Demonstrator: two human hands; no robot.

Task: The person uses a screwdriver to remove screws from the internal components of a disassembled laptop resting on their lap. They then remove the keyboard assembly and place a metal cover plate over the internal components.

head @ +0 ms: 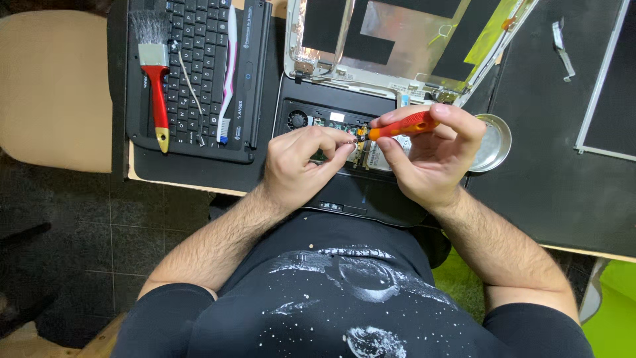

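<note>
Right hand (pixel 434 156) clamped on orange screwdriver (pixel 397 127); left hand (pixel 306 162) pinches at its tip. Laptop base (pixel 344 199) beneath already opened (lid shell detached); internal parts remain.

black desk mat (pixel 550 185) — open laptop (pixel 371 199), keyboard (pixel 199 79), metal dish (pixel 498 142)

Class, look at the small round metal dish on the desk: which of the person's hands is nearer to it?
Right. The right hand, gripping the orange screwdriver, sits just beside the metal dish; the left hand is farther away, beyond the screwdriver's tip.
</note>
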